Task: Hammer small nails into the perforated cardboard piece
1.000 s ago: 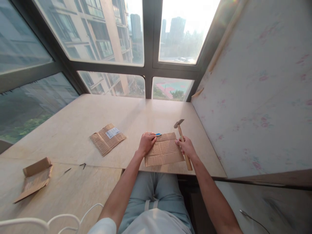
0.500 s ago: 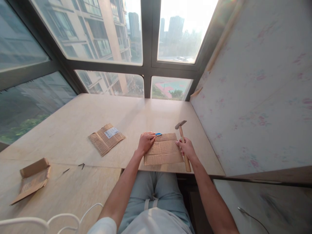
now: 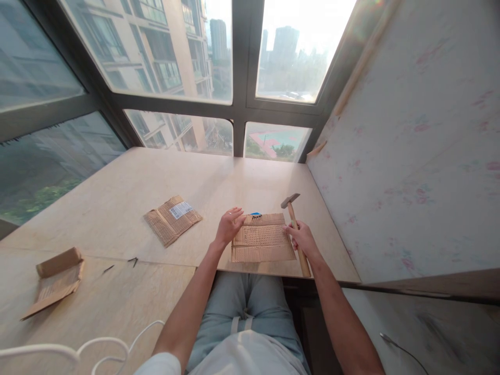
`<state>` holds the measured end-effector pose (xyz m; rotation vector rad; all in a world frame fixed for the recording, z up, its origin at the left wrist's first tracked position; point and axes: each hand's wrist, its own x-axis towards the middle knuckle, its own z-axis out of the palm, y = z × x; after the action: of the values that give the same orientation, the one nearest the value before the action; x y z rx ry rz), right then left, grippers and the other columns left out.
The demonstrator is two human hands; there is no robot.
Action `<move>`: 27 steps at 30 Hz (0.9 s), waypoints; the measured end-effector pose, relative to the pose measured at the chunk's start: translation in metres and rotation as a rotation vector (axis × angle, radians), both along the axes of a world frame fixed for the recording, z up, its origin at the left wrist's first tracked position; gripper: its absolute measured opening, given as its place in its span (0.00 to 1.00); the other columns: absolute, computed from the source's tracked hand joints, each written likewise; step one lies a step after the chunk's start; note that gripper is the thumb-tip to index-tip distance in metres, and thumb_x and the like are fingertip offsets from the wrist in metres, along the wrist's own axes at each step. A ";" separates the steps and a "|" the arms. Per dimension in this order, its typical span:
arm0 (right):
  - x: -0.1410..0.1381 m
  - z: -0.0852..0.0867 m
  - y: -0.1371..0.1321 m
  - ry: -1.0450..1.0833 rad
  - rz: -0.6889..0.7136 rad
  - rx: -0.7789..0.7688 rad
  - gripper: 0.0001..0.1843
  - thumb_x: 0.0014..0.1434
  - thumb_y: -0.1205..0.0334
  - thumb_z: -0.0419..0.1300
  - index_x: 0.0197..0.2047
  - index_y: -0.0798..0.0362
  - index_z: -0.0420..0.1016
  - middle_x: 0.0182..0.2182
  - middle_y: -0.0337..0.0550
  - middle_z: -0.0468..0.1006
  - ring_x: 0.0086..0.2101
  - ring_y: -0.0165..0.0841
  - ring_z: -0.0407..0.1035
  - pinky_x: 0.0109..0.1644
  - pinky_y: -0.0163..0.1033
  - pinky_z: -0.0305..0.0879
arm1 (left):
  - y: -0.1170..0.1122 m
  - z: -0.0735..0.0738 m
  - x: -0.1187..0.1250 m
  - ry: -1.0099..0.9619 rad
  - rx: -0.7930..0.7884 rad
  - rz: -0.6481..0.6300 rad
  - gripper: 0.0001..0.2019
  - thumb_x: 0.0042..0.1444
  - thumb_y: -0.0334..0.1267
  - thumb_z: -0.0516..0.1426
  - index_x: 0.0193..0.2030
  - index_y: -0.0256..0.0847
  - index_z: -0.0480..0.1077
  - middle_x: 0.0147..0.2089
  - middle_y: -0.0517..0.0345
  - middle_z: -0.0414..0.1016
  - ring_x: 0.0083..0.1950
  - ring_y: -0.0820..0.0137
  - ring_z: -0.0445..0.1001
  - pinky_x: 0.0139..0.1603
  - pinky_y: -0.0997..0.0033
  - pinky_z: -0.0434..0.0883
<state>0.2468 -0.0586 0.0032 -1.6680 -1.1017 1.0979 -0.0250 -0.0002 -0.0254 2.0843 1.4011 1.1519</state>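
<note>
A flat piece of cardboard point(image 3: 263, 237), dotted with rows of small holes, lies on the table in front of me. Several dark nails point(image 3: 257, 217) stick out along its top edge, beside a small blue object point(image 3: 255, 213) that is partly hidden. My left hand point(image 3: 229, 227) is at the cardboard's upper left corner, fingers stretched out and holding nothing. My right hand point(image 3: 302, 238) grips the wooden handle of a hammer point(image 3: 290, 200), head up, and its fingertips meet the cardboard's right edge.
A second piece of cardboard point(image 3: 172, 221) with a white label lies left. Farther left are a folded cardboard box piece point(image 3: 57, 284) and a few dark nails point(image 3: 134, 260). A white cable point(image 3: 105, 341) loops at lower left. A patterned wall point(image 3: 410, 156) bounds the right, windows the back.
My left hand has let go at the blue object and nails and drawn back slightly left, its fingers straightening. My right hand still holds the hammer, whose handle end has swung slightly right.
</note>
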 end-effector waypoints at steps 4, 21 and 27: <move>0.002 0.006 -0.006 -0.032 -0.002 0.001 0.19 0.47 0.49 0.66 0.33 0.51 0.63 0.13 0.26 0.62 0.10 0.25 0.56 0.09 0.31 0.55 | -0.034 0.004 -0.047 -0.026 0.059 0.184 0.13 0.60 0.41 0.56 0.46 0.38 0.77 0.52 0.45 0.79 0.58 0.62 0.74 0.63 0.57 0.68; 0.003 0.038 -0.092 -0.339 -0.233 -0.019 0.25 0.52 0.44 0.64 0.44 0.58 0.79 0.11 0.31 0.63 0.13 0.31 0.60 0.16 0.36 0.62 | -0.155 -0.031 -0.263 0.489 -0.458 1.036 0.19 0.58 0.39 0.53 0.53 0.35 0.75 0.52 0.39 0.76 0.56 0.54 0.71 0.56 0.59 0.67; 0.005 0.031 -0.116 -0.332 -0.263 -0.074 0.26 0.52 0.44 0.65 0.45 0.57 0.79 0.11 0.30 0.62 0.14 0.31 0.60 0.18 0.36 0.63 | -0.147 -0.030 -0.261 0.510 -0.549 0.956 0.17 0.61 0.39 0.51 0.48 0.37 0.78 0.48 0.40 0.76 0.53 0.54 0.72 0.52 0.60 0.69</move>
<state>0.2513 -0.1751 0.0340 -2.0388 -1.0137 0.7179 -0.2863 -0.1471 -0.0558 1.3290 2.7306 0.3506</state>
